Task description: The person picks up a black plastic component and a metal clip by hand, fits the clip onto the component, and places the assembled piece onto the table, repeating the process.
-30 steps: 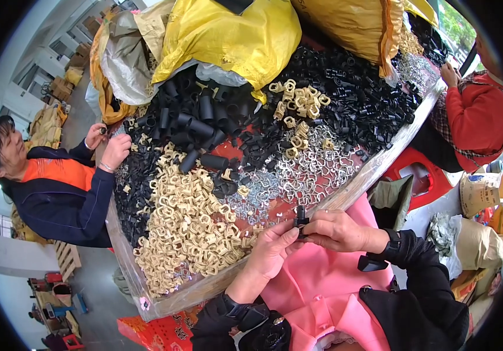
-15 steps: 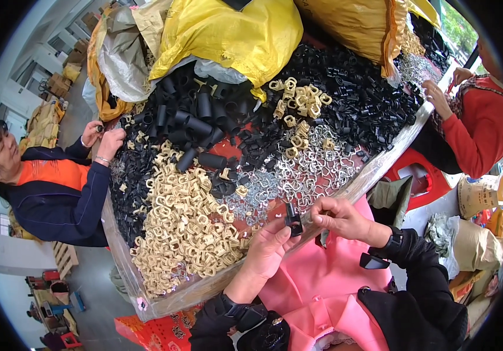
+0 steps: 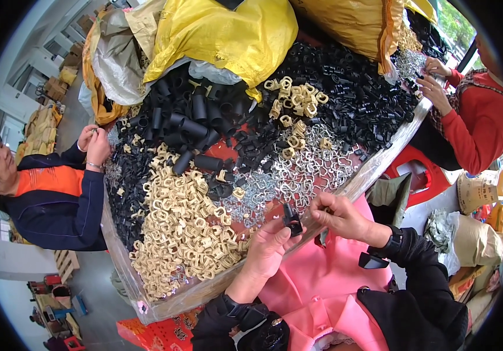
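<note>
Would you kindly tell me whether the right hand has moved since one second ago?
Yes: the right hand has shifted up and rightward along the wooden table rim.

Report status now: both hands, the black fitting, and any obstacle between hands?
Left hand gripping black plastic fitting. Right hand apart from it, pinched; contents unclear. No obstruction seen between hands.

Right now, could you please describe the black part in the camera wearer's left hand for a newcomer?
On the big table, follow the near wooden edge to the pink garment. There the left hand pinches the black part. Unlike the black pieces heaped on the table, it is held up in that hand.
</note>
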Available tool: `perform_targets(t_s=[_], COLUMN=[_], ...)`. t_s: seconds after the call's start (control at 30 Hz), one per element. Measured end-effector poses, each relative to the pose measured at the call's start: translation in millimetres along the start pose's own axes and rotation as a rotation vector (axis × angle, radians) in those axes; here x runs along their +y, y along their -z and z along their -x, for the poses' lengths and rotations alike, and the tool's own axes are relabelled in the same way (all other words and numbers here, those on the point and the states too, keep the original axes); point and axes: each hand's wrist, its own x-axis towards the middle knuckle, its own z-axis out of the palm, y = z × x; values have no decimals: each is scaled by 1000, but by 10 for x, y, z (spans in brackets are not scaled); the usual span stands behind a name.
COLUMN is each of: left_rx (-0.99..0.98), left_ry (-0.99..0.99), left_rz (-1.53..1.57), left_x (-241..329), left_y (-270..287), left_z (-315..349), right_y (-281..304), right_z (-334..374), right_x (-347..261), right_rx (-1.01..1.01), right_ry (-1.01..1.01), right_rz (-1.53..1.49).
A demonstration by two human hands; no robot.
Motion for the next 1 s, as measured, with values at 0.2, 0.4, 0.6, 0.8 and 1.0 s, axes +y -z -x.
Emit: perform_targets(t_s=[0.2, 0.4, 0.6, 0.8, 1.0], left_rx=[-24, 5, 36, 48, 54], left_ry=[101, 119, 107, 99, 136], left_rz=[39, 6, -43, -55, -48], left_x=[23, 0, 2, -21, -15], left_y=[-31, -38, -101, -98, -71], left_z=[30, 59, 68, 63, 57], right_y=[-38, -64, -90, -120, -112], right_z=[-19, 2, 36, 69, 23], right_x=[-200, -243, -252, -262, -186], right_rx=[-2, -43, -14, 15, -10], right_ry=[395, 472, 490, 484, 516], right_rz=[255, 490, 599, 720, 704])
